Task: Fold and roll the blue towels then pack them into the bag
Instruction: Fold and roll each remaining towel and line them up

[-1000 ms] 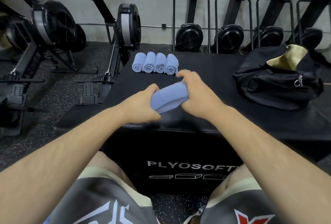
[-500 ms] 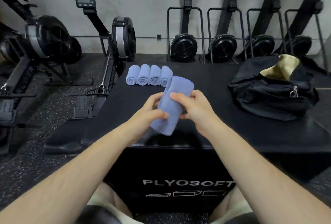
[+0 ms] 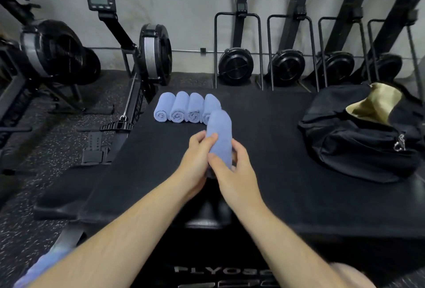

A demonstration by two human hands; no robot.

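A rolled blue towel (image 3: 220,134) stands nearly upright above the black plyo box (image 3: 264,184), held by both hands. My left hand (image 3: 195,161) grips its lower left side and my right hand (image 3: 232,170) wraps its lower right side. Its top end covers part of the rightmost roll in a row of several rolled blue towels (image 3: 181,109) lying side by side at the box's far left. An open black duffel bag (image 3: 358,140) with a tan lining sits on the right of the box.
Rowing machines (image 3: 147,57) stand on the speckled rubber floor to the left, close to the box's left edge. More rowers are stored upright along the back wall (image 3: 287,67). A blue piece of cloth (image 3: 39,267) shows at the bottom left.
The roll has turned from lying across my hands to standing upright, and both hands have carried it forward toward the row of rolls. The view has tilted down.
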